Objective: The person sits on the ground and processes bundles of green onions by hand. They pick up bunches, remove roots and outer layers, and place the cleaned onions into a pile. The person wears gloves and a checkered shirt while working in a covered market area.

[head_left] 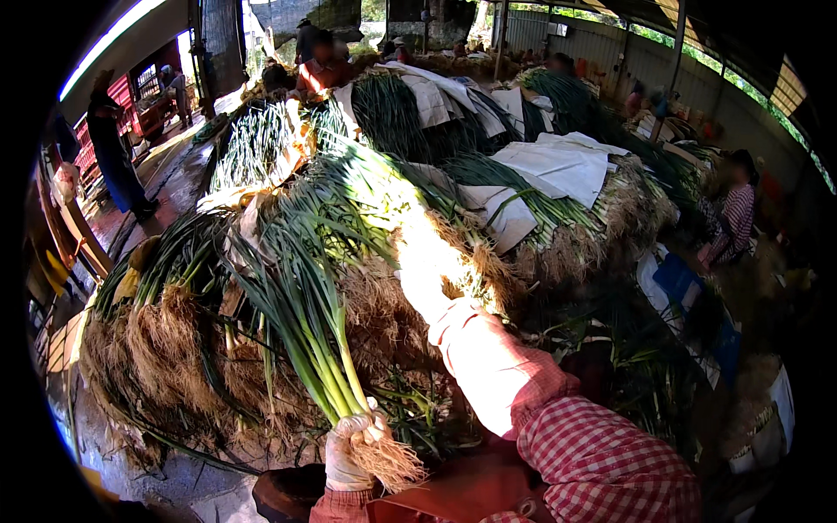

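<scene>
My left hand (346,462), in a pale glove, is low in the head view. It is closed round the root end of a bunch of green onions (324,357). The long green leaves fan up and to the left, and the brown roots hang out beside the hand. My right arm, in a red-and-white checked sleeve, stretches forward to the heap of green onions (366,187). There my right hand (422,266) is at the roots in glaring sunlight. Its fingers are washed out, so their grip does not show.
More rooty bundles (166,336) hang over the heap's near left edge. White sheets (558,166) cover parts of the pile. A person in a checked top (737,218) is at the right; another in dark clothes (113,152) stands at the left. A reddish surface (462,488) lies below my arms.
</scene>
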The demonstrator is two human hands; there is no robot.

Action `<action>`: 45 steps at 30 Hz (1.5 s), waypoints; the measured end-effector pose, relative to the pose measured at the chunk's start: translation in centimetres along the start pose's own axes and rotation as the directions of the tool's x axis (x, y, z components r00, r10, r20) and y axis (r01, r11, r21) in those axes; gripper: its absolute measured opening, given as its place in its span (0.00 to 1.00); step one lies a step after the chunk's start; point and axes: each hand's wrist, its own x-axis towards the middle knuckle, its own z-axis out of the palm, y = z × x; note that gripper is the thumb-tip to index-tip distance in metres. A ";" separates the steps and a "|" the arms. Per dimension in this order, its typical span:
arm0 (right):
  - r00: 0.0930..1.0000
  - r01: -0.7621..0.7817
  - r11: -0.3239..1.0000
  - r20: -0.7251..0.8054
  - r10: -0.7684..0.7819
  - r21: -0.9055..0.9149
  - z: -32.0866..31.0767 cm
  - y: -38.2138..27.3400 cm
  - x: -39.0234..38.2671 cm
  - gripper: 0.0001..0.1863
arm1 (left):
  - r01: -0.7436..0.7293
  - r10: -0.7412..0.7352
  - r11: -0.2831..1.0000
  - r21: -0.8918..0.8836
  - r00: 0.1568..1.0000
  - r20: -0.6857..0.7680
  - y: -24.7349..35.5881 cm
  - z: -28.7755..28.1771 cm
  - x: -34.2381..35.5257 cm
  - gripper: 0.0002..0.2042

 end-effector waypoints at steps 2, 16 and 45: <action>0.897 -0.187 0.782 0.428 -0.110 0.594 -2.0 3.6 -2.4 0.13 | -0.073 0.069 0.979 -0.192 0.997 -0.026 -1.7 -4.1 1.8 0.13; 0.677 -0.575 0.635 0.136 0.723 -0.516 -0.5 8.3 18.2 0.19 | -0.061 0.064 0.997 -0.052 0.996 0.063 -1.4 -5.7 8.3 0.09; 0.546 -0.157 0.694 0.647 -0.532 0.703 -13.2 -8.6 -12.3 0.16 | 0.005 -0.024 0.968 -0.249 0.997 -0.071 -2.1 -4.8 5.0 0.07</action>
